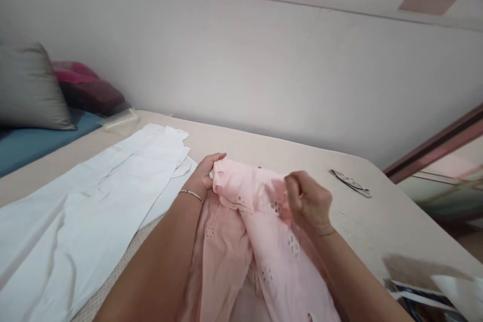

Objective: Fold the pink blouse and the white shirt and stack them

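Note:
A pink garment [245, 241] with eyelet embroidery lies bunched in front of me on a beige mattress [377, 216]. My left hand [206, 173], with a thin bracelet on the wrist, grips the garment's upper left edge, thumb on top. My right hand [307, 201] is closed in a pinch on the fabric's upper right part. Both hands hold the cloth slightly raised off the surface.
White trousers [94, 201] lie flat to the left. Eyeglasses [350, 183] rest at the right near the wall. A grey pillow [28, 88], red cushions [85, 88] and a blue sheet [33, 143] are far left. Papers [426, 299] sit at lower right.

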A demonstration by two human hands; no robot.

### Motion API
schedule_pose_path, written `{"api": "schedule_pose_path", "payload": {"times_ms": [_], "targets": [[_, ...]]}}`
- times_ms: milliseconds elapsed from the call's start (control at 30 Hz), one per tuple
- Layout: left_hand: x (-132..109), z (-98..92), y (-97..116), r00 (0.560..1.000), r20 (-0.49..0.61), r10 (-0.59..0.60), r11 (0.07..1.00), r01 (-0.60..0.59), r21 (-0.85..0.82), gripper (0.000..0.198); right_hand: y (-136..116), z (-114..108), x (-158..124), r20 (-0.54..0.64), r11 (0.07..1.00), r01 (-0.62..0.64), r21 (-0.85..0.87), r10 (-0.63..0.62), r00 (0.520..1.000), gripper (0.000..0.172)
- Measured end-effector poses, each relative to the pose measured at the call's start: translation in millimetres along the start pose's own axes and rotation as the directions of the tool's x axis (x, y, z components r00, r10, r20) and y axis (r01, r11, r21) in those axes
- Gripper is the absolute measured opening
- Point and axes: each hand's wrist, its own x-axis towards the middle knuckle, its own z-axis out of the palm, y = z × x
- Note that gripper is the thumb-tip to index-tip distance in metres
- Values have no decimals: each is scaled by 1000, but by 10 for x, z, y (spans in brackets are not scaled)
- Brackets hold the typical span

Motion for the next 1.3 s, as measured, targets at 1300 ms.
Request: {"api": "schedule_pose_path", "payload": {"times_ms": [1300], "targets": [[-7, 29, 28, 991, -101, 88, 952, -53, 301, 24, 1075, 430, 80, 191, 711, -503, 492, 475, 859, 40]]}}
